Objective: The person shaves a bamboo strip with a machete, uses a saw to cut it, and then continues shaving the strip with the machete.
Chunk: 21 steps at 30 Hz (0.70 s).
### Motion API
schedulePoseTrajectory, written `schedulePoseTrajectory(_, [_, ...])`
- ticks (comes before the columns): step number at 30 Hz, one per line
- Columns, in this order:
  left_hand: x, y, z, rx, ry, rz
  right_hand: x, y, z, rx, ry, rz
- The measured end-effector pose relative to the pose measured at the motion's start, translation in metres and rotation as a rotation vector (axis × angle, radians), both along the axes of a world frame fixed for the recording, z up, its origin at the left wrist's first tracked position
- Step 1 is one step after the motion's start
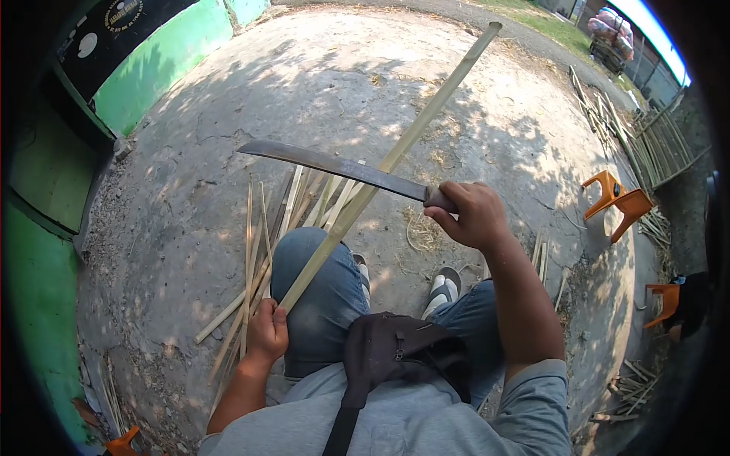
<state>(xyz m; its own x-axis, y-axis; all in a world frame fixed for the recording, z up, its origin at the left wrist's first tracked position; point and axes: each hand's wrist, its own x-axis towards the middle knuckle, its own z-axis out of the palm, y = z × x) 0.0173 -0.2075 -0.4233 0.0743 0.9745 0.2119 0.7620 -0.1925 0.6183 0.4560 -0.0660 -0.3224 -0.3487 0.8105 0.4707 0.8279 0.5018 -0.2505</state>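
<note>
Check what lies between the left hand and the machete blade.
In the head view, the held strip spans that stretch, from the left hand to the machete blade, passing over the left knee; loose strips show on the ground beyond.

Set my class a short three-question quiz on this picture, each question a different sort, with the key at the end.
1. Which hand grips the handle of the knife?
A) the left hand
B) the right hand
C) both hands

2. True or false: the painted wall at the picture's left is red.

3. Fill the gap: from the left hand, the long pale strip passes over the person's ____ knee.

Key: 1 B; 2 false, the wall is green; 3 left.
</note>
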Motion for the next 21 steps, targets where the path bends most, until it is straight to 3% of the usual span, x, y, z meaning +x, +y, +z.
schedulePoseTrajectory(3, [-0.001, 0.001, 0.002, -0.034, -0.011, -0.001, -0.005, 0.000, 0.011, 0.051, -0.117, 0.088])
schedulePoseTrajectory(6, [-0.005, 0.003, -0.004, -0.017, -0.003, -0.014, -0.007, 0.000, 0.003, 0.105, -0.065, 0.156])
schedulePoseTrajectory(10, [0.000, -0.002, 0.002, 0.020, 0.037, 0.020, 0.011, 0.017, -0.030, -0.046, 0.175, 0.002])
schedulePoseTrajectory(21, [-0.002, 0.003, -0.002, -0.037, -0.008, 0.022, 0.007, 0.000, -0.013, 0.151, 0.003, 0.017])
